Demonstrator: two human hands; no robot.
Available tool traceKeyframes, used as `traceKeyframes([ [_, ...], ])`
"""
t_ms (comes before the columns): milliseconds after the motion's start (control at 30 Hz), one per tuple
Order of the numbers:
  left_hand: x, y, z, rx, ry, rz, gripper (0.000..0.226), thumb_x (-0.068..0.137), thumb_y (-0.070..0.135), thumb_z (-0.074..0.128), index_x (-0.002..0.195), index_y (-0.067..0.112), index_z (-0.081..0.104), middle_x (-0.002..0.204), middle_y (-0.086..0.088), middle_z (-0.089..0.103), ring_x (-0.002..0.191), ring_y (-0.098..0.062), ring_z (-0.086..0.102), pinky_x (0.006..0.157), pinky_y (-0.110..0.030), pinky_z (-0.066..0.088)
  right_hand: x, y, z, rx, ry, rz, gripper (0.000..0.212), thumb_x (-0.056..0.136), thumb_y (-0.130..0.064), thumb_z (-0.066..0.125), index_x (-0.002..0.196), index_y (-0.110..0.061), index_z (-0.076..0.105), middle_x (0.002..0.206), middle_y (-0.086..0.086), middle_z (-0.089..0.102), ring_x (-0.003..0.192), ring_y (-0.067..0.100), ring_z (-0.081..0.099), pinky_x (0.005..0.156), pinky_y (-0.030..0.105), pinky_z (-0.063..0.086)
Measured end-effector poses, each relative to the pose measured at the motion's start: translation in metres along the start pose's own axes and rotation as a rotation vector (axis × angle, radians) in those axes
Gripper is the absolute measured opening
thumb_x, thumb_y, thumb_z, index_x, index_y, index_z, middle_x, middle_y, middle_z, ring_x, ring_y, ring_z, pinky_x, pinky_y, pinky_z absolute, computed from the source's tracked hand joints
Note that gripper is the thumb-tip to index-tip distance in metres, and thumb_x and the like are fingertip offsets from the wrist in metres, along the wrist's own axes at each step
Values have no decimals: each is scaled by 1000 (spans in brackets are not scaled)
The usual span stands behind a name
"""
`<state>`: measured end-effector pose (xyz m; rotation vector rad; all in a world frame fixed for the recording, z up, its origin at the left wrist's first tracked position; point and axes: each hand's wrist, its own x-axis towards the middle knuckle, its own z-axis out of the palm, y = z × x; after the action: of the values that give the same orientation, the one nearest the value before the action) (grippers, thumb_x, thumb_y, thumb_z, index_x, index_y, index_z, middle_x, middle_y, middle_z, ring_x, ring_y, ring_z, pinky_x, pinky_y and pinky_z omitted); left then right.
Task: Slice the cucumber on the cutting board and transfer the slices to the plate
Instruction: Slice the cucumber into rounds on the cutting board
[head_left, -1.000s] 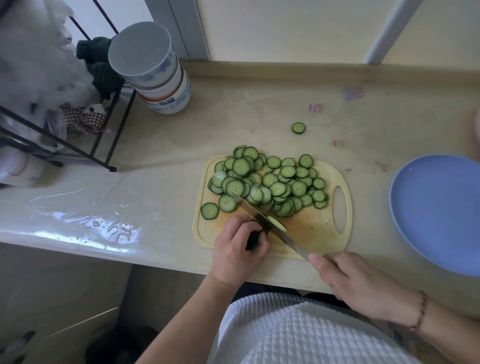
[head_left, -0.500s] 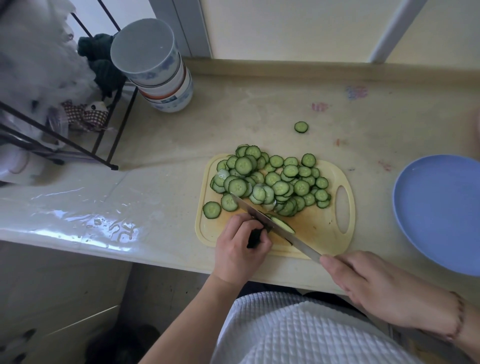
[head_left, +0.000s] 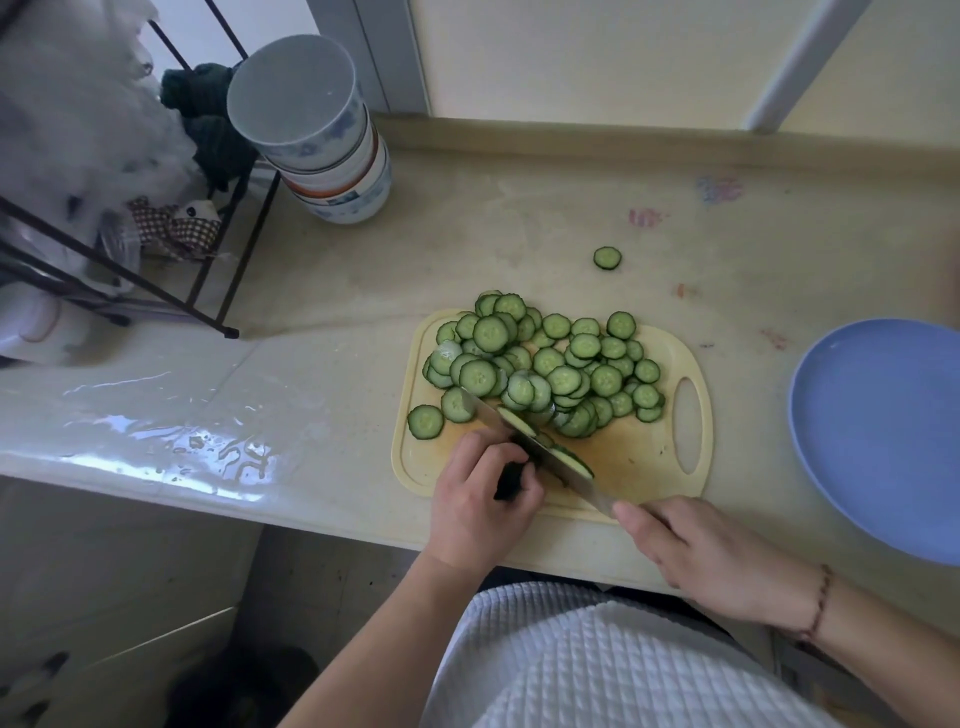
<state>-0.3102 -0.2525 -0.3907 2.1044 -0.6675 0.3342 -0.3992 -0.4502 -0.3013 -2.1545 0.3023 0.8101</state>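
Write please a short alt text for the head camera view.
Two hands slice a cucumber end on a cutting board with a knife; slices are piled behind, and a blue plate sits to the right.

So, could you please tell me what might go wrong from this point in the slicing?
The left hand grips only a short cucumber end, with its fingers close beside the knife, so a slip could nick them. One stray slice already lies on the counter, and the pile of slices reaches the far edge of the cutting board, so more may roll off. The plate holds no slices.
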Motion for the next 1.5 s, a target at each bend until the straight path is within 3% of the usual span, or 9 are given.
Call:
traceKeyframes([
  [267, 2, 0, -7, 66, -55, 33, 5, 77, 6, 72, 82, 7, 71, 92, -3, 65, 79, -21, 60, 64, -33, 51, -4, -3, -36, -42, -38, 6, 63, 81, -74, 27, 62, -14, 36, 55, -1, 32, 49, 11, 29, 54, 28, 32],
  [433, -1, 0, -11, 41, -28, 55, 16, 82, 12, 69, 98, 11, 66, 104, 0, 59, 90, -22, 59, 75, -36, 52, -3, -19, -60, -53, -5, -49, 66, 79, -75, 29, 62, -11, 34, 53, -2, 32, 49, 9, 29, 50, 24, 29],
  [600, 13, 19, -28, 96, 96, 216, 26, 90, 30, 59, 110, 15, 53, 119, -6, 50, 114, -27, 49, 98, -46, 45, 20, -35, -68, -437, 139, -200, 70, 80, -83, 11, 61, -21, 39, 48, -5, 43, 46, 11, 45, 47, 26, 35],
  [767, 55, 25, -36, 276, -44, 435, 37, 91, 43, 58, 122, 24, 61, 131, -3, 60, 117, -33, 58, 104, -53, 43, 37, -41, -57, -736, 281, -294, 91, 66, -82, -25, 77, -29, 47, 63, -6, 56, 63, 15, 61, 55, 30, 38],
  [867, 72, 9, -31, 334, -196, 385, 37, 96, 48, 59, 122, 24, 70, 130, -2, 65, 116, -31, 61, 106, -54, 40, 40, -38, -54, -772, 301, -307, 77, 77, -81, -12, 77, -29, 45, 63, -5, 57, 64, 16, 63, 62, 32, 49],
  [1033, 81, -11, -24, 236, -438, 400, 34, 104, 40, 52, 124, 20, 71, 125, -2, 68, 116, -27, 61, 95, -45, 49, 36, -35, -61, -838, 302, -270, 73, 75, -78, -15, 79, -30, 39, 64, -5, 46, 71, 16, 63, 56, 30, 35],
  [1133, 84, -14, -24, 216, -441, 408, 35, 104, 38, 52, 123, 16, 71, 122, -3, 69, 115, -26, 62, 94, -42, 51, 31, -37, -63, -830, 306, -242, 68, 79, -77, -7, 82, -30, 41, 67, -4, 47, 66, 17, 56, 56, 29, 40],
  [1300, 84, -21, -25, 169, -452, 404, 36, 105, 34, 51, 122, 10, 71, 124, -3, 69, 117, -26, 62, 96, -41, 51, 31, -24, -61, -867, 439, -274, 74, 77, -77, -17, 74, -30, 40, 60, -3, 51, 56, 13, 60, 45, 29, 32],
  [1500, 87, -36, -29, 139, -429, 434, 33, 104, 27, 51, 119, 8, 73, 122, -5, 71, 117, -26, 64, 99, -43, 50, 32, 0, -61, -897, 494, -282, 65, 92, -71, 16, 59, -22, 44, 38, -1, 43, 27, 18, 43, 30, 26, 25],
])
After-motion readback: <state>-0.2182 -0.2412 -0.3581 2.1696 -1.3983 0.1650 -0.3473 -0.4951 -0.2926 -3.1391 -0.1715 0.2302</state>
